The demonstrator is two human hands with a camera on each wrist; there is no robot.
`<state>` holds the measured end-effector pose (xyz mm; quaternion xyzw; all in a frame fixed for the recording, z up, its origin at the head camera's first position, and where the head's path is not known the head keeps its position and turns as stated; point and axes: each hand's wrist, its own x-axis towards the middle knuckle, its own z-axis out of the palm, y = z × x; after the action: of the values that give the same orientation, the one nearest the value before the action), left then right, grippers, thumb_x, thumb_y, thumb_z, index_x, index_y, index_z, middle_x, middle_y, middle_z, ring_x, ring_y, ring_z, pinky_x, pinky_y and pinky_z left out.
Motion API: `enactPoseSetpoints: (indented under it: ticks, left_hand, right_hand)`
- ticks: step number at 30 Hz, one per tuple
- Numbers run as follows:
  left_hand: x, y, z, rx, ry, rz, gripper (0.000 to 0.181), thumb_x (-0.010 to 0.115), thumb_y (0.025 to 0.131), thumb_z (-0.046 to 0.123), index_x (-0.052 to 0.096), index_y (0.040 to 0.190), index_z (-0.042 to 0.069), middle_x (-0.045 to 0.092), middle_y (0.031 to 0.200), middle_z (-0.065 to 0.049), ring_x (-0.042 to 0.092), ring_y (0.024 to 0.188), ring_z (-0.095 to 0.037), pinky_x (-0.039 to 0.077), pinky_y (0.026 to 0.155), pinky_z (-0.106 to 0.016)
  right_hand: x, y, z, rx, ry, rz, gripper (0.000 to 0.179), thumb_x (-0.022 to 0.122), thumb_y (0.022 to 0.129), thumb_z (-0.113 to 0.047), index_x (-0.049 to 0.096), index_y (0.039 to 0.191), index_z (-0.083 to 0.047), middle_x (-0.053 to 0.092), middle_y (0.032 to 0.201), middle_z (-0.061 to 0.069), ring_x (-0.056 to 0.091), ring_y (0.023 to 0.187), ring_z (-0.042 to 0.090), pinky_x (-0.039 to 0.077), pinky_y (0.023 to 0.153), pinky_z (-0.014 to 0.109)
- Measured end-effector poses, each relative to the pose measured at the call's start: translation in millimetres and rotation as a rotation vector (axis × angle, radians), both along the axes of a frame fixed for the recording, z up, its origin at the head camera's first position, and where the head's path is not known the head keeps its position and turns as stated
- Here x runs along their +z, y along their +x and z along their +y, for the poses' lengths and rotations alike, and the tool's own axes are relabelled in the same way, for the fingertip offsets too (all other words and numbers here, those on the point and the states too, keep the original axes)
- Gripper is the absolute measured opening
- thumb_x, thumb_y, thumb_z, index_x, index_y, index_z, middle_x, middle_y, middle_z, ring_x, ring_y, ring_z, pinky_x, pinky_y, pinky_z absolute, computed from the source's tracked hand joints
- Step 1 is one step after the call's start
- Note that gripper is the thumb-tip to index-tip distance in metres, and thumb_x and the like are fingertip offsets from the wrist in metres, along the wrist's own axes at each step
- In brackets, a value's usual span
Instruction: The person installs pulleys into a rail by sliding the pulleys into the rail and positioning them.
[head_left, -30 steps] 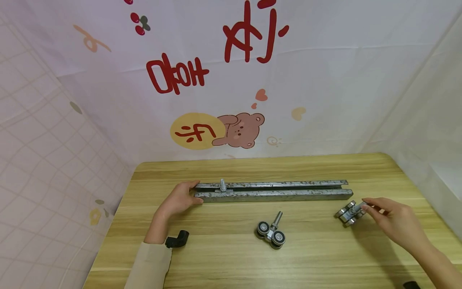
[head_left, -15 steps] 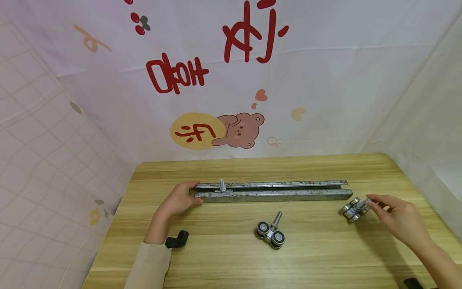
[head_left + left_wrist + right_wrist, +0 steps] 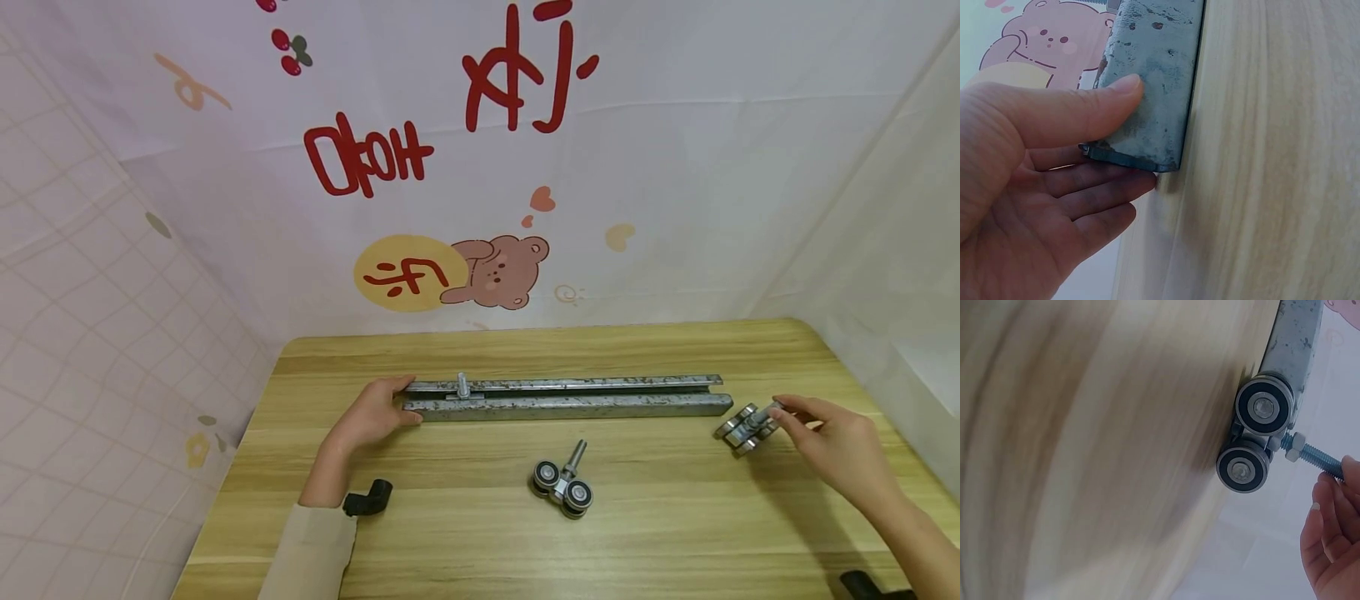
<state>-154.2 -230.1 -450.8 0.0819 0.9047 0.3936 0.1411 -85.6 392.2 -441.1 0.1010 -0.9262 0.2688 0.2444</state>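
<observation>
A worn metal track (image 3: pixel 570 407) with a slot along its top lies across the back of the table. My left hand (image 3: pixel 375 412) grips its left end, thumb on the near side. Inside the slot, close to that hand, sits a fitting whose bolt (image 3: pixel 462 384) stands up. Off the track's right end, my right hand (image 3: pixel 836 446) pinches the threaded bolt of a roller trolley (image 3: pixel 748 429). The right wrist view shows this trolley's wheels (image 3: pixel 1264 406) and the nut (image 3: pixel 1295 447) on its bolt. Another roller trolley (image 3: pixel 562 487) lies on the table in front of the track.
The wooden table (image 3: pixel 465 542) is backed by a printed cloth (image 3: pixel 675 167), with more cloth at both sides. A black elbow-shaped piece (image 3: pixel 369 497) shows beside the left sleeve (image 3: pixel 311 546). Another black piece (image 3: pixel 862 585) is at the bottom right.
My right hand has moved the held trolley a little to the right and away from me. The left hand, the track and the other trolley have stayed in place.
</observation>
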Motion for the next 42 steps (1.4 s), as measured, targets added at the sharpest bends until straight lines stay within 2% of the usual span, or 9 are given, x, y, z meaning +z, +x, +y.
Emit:
enactPoseSetpoints:
  ticks: [6,9,15,20,25,31,37,42]
  left_hand:
    - [0.4,0.0,0.1,0.004,0.006,-0.004,0.074,0.080,0.093,0.009,0.045,0.156,-0.005,0.048,0.157,-0.025,0.055,0.129,-0.032,0.046,0.077,-0.037]
    - [1.3,0.1,-0.1,0.001,0.004,0.000,0.074,0.080,0.094,0.010,0.044,0.156,-0.005,0.047,0.157,-0.025,0.053,0.133,-0.033,0.046,0.080,-0.038]
    - [1.8,0.2,0.6,0.001,0.010,0.000,0.074,0.081,0.093,0.010,0.044,0.156,-0.005,0.046,0.158,-0.024,0.054,0.127,-0.031,0.046,0.080,-0.037]
    - [1.6,1.1,0.8,0.002,0.005,-0.005,0.075,0.081,0.093,0.010,0.044,0.157,-0.004,0.046,0.158,-0.022,0.052,0.136,-0.035,0.046,0.081,-0.039]
    - [0.7,2.0,0.0,0.010,-0.003,-0.014,0.076,0.081,0.093,0.010,0.044,0.157,-0.003,0.047,0.159,-0.021,0.047,0.143,-0.037,0.045,0.086,-0.040]
    - [-0.3,2.5,0.0,0.011,-0.005,-0.013,0.075,0.082,0.092,0.011,0.045,0.156,-0.004,0.047,0.158,-0.022,0.051,0.136,-0.033,0.045,0.084,-0.039]
    - [-0.2,1.4,0.6,0.016,0.000,-0.015,0.075,0.082,0.092,0.011,0.045,0.156,-0.002,0.047,0.158,-0.022,0.054,0.120,-0.029,0.046,0.076,-0.037]
    - [-0.6,0.3,-0.4,0.010,0.005,-0.020,0.075,0.081,0.093,0.011,0.045,0.157,-0.002,0.047,0.158,-0.021,0.054,0.121,-0.030,0.045,0.076,-0.036]
  right_hand:
    - [2.9,-1.8,5,-0.042,-0.002,-0.091,0.018,0.079,0.091,-0.002,0.076,0.106,0.008,0.074,0.082,0.019,0.049,0.073,-0.023,0.043,0.058,0.007]
    - [4.0,-2.3,7,-0.052,-0.003,-0.137,0.020,0.075,0.096,-0.006,0.074,0.110,0.009,0.074,0.085,0.022,0.051,0.071,-0.019,0.043,0.058,0.008]
    - [3.5,-4.8,11,-0.072,0.006,-0.196,0.023,0.069,0.101,-0.011,0.070,0.115,0.008,0.072,0.089,0.025,0.052,0.067,-0.014,0.042,0.056,0.013]
    - [-0.4,-11.0,15,-0.075,0.024,-0.218,0.023,0.066,0.104,-0.010,0.067,0.117,0.008,0.071,0.091,0.025,0.047,0.070,-0.016,0.041,0.055,0.022]
    - [-2.6,-18.4,21,-0.076,0.020,-0.221,0.022,0.063,0.105,-0.010,0.065,0.117,0.009,0.071,0.093,0.027,0.044,0.073,-0.017,0.039,0.056,0.020]
    - [-3.4,-25.4,31,-0.073,-0.009,-0.231,0.024,0.061,0.106,-0.009,0.063,0.117,0.012,0.069,0.098,0.033,0.046,0.072,-0.015,0.040,0.054,0.020]
    - [-1.0,-30.0,38,-0.092,-0.023,-0.269,0.029,0.058,0.108,-0.013,0.061,0.122,0.013,0.066,0.103,0.035,0.045,0.072,-0.014,0.040,0.053,0.023]
    - [2.5,-34.1,41,-0.118,-0.009,-0.289,0.032,0.058,0.109,-0.017,0.060,0.124,0.012,0.067,0.104,0.034,0.044,0.073,-0.015,0.040,0.055,0.022]
